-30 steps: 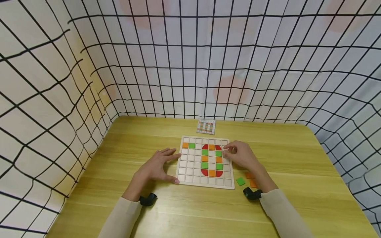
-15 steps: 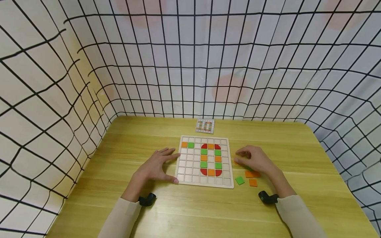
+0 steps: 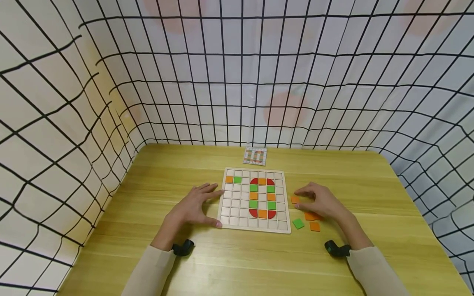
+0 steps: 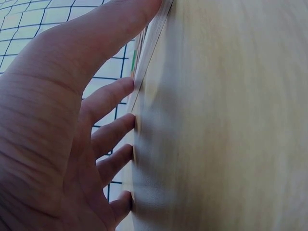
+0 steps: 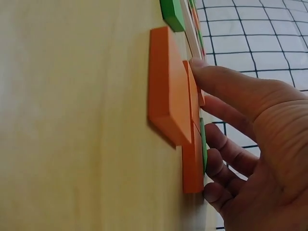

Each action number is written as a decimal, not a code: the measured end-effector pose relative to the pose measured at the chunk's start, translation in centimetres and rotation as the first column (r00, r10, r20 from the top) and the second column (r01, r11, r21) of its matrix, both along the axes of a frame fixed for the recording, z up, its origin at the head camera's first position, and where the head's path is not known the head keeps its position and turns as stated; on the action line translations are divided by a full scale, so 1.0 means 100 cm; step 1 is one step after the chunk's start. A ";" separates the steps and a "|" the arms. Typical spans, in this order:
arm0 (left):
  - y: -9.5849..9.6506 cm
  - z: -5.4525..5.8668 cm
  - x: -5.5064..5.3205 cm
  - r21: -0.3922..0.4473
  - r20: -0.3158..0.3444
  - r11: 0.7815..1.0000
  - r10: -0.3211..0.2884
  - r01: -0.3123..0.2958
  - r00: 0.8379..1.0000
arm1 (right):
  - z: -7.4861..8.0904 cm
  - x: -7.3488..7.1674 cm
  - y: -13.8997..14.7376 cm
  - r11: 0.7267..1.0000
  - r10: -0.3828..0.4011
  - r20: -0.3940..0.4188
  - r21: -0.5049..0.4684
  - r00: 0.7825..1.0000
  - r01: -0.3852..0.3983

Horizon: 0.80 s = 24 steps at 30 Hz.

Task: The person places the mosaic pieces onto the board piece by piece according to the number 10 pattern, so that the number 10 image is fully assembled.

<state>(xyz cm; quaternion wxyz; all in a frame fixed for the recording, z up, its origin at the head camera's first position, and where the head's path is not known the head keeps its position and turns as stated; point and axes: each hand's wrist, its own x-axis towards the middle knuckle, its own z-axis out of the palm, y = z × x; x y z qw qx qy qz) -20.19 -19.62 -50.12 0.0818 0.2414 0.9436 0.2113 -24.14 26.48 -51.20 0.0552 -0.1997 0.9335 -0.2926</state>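
A pale square grid board (image 3: 235, 205) lies on the table, holding a ring of red, orange and green tiles. An orange tile and a green tile sit near its upper left. My left hand (image 3: 193, 206) is spread beside the board, with thumb and index finger touching its left edge (image 4: 150, 53). To the right of the board, my right hand (image 3: 323, 200) has thumb and index finger apart around a loose orange tile (image 3: 295, 200), not gripping it. In the right wrist view, orange tiles (image 5: 168, 86) and part of a green tile (image 5: 204, 147) lie below the hand.
Behind the board lies a small printed pattern card (image 3: 255, 156). A loose green tile (image 3: 298, 223) and an orange tile (image 3: 314, 227) lie right of the board's near corner. A black-lined white sheet (image 3: 222, 82) encloses the wooden table (image 3: 237, 263).
My right hand has moved off the board's right edge to the loose tiles, and its thumb and index finger have spread apart. The left hand stays at the board's edge.
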 end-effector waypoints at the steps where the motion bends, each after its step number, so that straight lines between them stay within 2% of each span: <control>1: 0.000 0.000 0.000 0.000 0.001 1.000 -0.001 0.001 1.000 | 0.000 0.001 0.000 1.000 0.001 -0.002 -0.003 1.000 -0.001; 9: 0.000 -0.001 -0.001 0.004 0.008 1.000 0.006 -0.006 1.000 | 0.002 0.004 -0.003 0.999 -0.033 0.013 -0.021 0.999 0.033; 24: 0.000 -0.005 -0.002 0.005 -0.016 1.000 -0.007 0.007 1.000 | 0.004 -0.001 -0.020 0.996 -0.040 0.019 -0.082 0.999 0.042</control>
